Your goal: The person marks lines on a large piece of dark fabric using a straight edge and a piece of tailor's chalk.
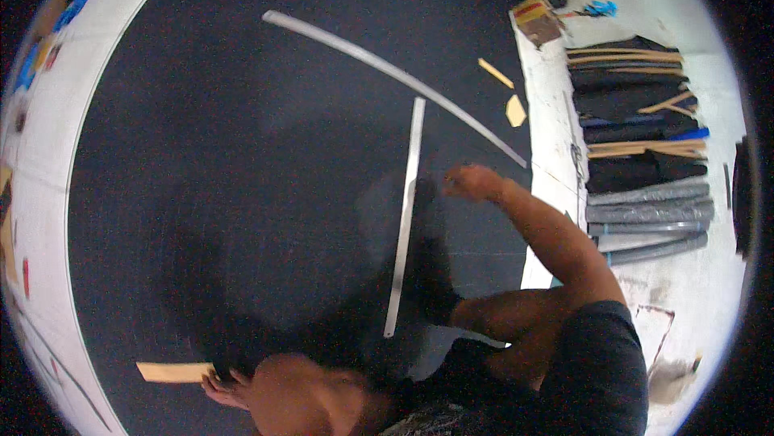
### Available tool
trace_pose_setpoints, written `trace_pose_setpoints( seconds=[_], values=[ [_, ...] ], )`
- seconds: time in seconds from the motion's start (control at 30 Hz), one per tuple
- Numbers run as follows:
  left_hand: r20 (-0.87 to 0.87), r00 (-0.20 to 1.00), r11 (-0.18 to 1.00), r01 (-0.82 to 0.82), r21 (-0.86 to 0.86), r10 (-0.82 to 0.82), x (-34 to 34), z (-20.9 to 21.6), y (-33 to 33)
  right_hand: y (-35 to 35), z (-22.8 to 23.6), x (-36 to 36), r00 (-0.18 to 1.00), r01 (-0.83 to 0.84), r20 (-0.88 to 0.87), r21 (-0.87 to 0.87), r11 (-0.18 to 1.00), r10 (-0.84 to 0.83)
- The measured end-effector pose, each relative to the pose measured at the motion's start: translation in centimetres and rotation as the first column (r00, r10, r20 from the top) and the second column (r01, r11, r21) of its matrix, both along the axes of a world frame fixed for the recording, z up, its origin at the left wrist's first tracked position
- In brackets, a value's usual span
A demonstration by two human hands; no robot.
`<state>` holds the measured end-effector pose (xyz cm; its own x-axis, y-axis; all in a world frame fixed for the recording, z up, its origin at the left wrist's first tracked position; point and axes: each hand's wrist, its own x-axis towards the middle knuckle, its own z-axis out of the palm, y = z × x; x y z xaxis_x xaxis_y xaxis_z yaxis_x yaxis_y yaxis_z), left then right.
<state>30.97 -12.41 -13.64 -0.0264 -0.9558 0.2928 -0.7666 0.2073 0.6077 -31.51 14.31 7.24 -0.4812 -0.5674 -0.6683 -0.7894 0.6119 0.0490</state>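
Observation:
Dark cloth (pixel 201 154) is spread wide beneath me. At the lower left, my left hand (pixel 226 388) has its fingers closed at the right end of a tan flat strip (pixel 173 372), perhaps a card pattern piece. My right hand (pixel 474 183) is over the cloth right of centre, fingers curled together; whatever they hold, if anything, is too small to make out. Just left of it lies a long metal ruler (pixel 408 210), running away from me. Beyond its far end, a second, longer metal ruler (pixel 395 74) slants across the cloth, its right end near the cloth's edge.
Two small tan pieces, a thin strip (pixel 495 72) and a pointed one (pixel 516 111), lie near the right edge. A cardboard box (pixel 538 22) stands beyond them. Dark and grey bundled rolls (pixel 645 130) line the right side. My bent leg (pixel 504 311) rests beneath my right arm.

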Motion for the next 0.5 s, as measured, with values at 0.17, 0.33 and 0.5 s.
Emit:
trace_pose_setpoints(
  seconds=[0.17,0.33,0.5],
  values=[
    [0.078,0.993,0.996,0.09,0.028,-0.092,-6.5,0.7,-3.1,-1.9,5.7,4.5,0.975,0.2,0.082,0.06,0.978,-0.204],
    [0.247,0.953,0.985,0.172,0.028,-0.174,-6.5,2.6,-4.6,4.1,8.9,7.4,0.925,0.328,0.141,0.166,0.93,-0.351],
    [0.314,0.92,0.97,0.242,0.018,-0.236,-7.6,3.4,-5.2,10.8,9.0,7.2,0.898,0.439,0.021,0.025,0.898,-0.44]
  ],
)
